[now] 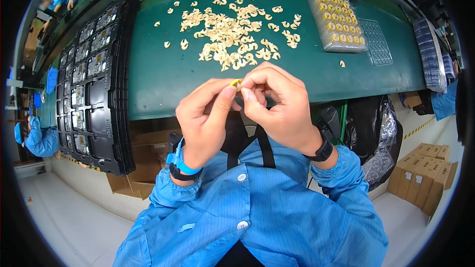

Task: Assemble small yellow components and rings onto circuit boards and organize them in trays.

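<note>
In front of my chest, above the table's near edge, my left hand [204, 114] pinches a small yellow curved piece [235, 82] between thumb and fingertips. My right hand [280, 106] meets it there, thumb and forefinger closed against the piece's right side. Whatever sits between those right fingertips is mostly hidden. Beyond both hands a loose pile of small cream C-shaped pieces [225, 32] is scattered over the green table mat [163, 86]. A clear plastic tray [341, 47] at the far right holds rows of round yellow parts with pale centres.
Beside that tray lies a flat clear blister sheet [376, 42]. Stacked black trays [111, 94] with electronic parts line the table's left side. Brown cartons [420, 175] stand on the floor at right. Another person in blue [42, 138] is at far left.
</note>
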Tool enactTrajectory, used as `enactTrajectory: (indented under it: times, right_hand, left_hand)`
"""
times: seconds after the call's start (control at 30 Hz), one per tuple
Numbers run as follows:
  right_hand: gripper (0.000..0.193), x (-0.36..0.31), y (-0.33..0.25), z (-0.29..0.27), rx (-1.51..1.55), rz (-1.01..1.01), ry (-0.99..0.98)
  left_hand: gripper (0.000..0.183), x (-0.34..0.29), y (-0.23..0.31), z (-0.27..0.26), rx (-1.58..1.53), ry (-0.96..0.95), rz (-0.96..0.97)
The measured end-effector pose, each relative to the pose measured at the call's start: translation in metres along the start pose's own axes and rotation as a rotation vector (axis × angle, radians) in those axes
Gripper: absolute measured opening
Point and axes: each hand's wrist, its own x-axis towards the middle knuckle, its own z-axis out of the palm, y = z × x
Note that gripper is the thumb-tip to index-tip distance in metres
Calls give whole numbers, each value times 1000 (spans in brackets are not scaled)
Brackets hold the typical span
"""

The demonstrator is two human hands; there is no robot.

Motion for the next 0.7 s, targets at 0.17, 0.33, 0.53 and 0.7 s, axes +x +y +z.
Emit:
enactTrajectory:
  times: [0.17,0.33,0.53,0.7]
  right_hand:
    - [8,8,8,-11,120,56,147]
    - [11,40,13,-35,-132,353,104]
    - [10,58,1,2,269,226,-36]
    - [14,57,18,-4,-44,-138,-37]
  left_hand:
    - [18,17,-4,-19,-138,0,-88]
    - [18,35,-2,-27,21,13,-62]
    - [15,52,-6,-25,294,-32,101]
    - [22,48,-5,-30,-138,-73,-193]
